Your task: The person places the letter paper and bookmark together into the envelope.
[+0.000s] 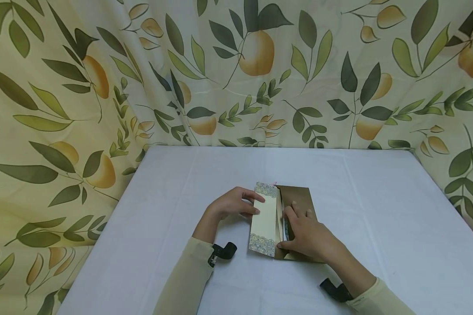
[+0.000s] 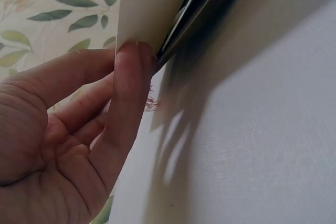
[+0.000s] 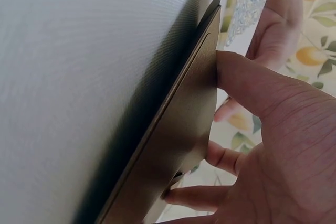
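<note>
A cream card [image 1: 266, 221] with blue-and-yellow floral bands at top and bottom stands partly raised along the left side of a brown paper folder [image 1: 299, 194]. My left hand [image 1: 233, 204] pinches the card's left edge between thumb and fingers, seen close up in the left wrist view. On the folder, my right hand [image 1: 309, 234] holds a brown flap [image 3: 191, 95], thumb at its near end and fingers farther along. A narrow gap shows between card and folder. Reddish threads [image 2: 151, 100] hang by the card's edge.
A white cloth covers the table [image 1: 173, 183] under the folder. Behind and to the left hangs a curtain [image 1: 228, 100] printed with leaves and fruit. Black wrist cameras [image 1: 224, 251] sit at both cuffs.
</note>
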`<move>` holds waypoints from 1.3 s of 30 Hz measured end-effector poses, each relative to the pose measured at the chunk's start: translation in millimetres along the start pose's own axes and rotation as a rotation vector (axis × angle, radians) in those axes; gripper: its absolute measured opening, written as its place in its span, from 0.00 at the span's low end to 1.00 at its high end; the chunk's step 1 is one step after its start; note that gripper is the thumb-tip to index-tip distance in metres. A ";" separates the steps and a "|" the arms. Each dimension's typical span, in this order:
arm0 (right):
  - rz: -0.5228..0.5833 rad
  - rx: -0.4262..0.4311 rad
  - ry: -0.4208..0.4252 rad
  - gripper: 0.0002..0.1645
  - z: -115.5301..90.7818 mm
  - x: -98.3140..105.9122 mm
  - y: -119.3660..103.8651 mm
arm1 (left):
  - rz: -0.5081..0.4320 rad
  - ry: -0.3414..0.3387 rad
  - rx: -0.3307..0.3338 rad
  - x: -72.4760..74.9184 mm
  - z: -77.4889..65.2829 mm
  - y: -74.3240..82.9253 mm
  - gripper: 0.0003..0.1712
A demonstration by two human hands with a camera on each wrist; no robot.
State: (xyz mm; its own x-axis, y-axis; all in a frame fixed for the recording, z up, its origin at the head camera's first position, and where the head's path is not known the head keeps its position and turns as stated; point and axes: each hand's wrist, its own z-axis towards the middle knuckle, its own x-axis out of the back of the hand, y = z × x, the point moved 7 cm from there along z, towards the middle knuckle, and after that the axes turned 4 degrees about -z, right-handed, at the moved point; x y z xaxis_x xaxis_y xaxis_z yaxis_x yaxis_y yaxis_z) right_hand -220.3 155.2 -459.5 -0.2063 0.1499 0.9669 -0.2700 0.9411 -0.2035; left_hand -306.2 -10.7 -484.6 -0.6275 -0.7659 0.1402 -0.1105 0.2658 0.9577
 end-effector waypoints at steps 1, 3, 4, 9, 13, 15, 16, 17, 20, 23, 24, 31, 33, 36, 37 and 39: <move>0.002 -0.001 0.000 0.53 -0.1 0.3 0.1 | 0.001 0.000 0.002 -0.4 0.0 -0.1 0.20; 0.007 -0.002 -0.004 0.53 -0.3 0.7 0.1 | 0.010 -0.002 0.012 -1.4 -0.3 0.3 0.20; 0.008 -0.003 -0.007 0.53 -0.4 0.7 0.1 | 0.015 -0.003 0.014 -1.8 -0.2 0.1 0.19; 0.014 -0.006 -0.014 0.53 -0.4 0.6 0.3 | 0.033 -0.012 0.028 -3.6 -0.6 0.6 0.18; 0.014 -0.001 -0.015 0.52 -0.5 0.4 0.1 | 0.026 -0.018 0.026 -4.5 0.3 -1.0 0.17; 0.013 -0.002 -0.018 0.52 -0.8 0.4 0.1 | 0.020 -0.021 0.019 -5.8 1.2 -1.5 0.18; 0.013 -0.003 -0.020 0.52 -1.0 0.4 0.1 | 0.017 -0.024 0.015 -6.7 2.0 -1.9 0.18; 0.014 -0.004 -0.022 0.52 -1.1 0.3 0.0 | 0.014 -0.026 0.013 -7.7 2.8 -2.3 0.18; 0.011 -0.007 -0.026 0.52 -0.8 0.1 0.1 | 0.010 -0.027 0.010 -10.7 4.6 -2.8 0.18; 0.009 -0.009 -0.030 0.52 -0.4 -0.3 0.0 | 0.013 -0.017 0.019 -12.1 6.2 -4.7 0.17; 0.008 -0.010 -0.031 0.52 -0.4 -0.4 -0.1 | 0.015 -0.014 0.022 -12.2 6.5 -5.3 0.17; 0.036 -0.006 -0.032 0.54 -0.8 -0.2 0.3 | 0.035 0.047 0.030 -9.0 7.4 -7.5 0.18; 0.048 -0.004 -0.034 0.52 -0.6 -0.2 1.4 | 0.049 0.061 0.031 -8.1 8.0 -7.6 0.18; 0.062 -0.002 -0.036 0.51 0.0 -0.5 3.2 | 0.069 0.074 0.040 -7.5 8.8 -7.8 0.18; 0.068 0.000 -0.036 0.50 0.1 -0.4 3.5 | 0.076 0.079 0.042 -7.3 8.8 -7.7 0.18; 0.072 0.003 -0.036 0.50 0.3 -0.2 4.2 | 0.088 0.082 0.044 -7.4 8.5 -6.9 0.18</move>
State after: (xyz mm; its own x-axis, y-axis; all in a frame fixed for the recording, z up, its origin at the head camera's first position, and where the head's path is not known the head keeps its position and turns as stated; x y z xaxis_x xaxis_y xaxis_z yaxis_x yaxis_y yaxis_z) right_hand -221.7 159.0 -460.6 -0.2594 0.2059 0.9436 -0.2556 0.9275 -0.2727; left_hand -307.4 -1.9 -494.4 -0.5716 -0.7830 0.2452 -0.0921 0.3582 0.9291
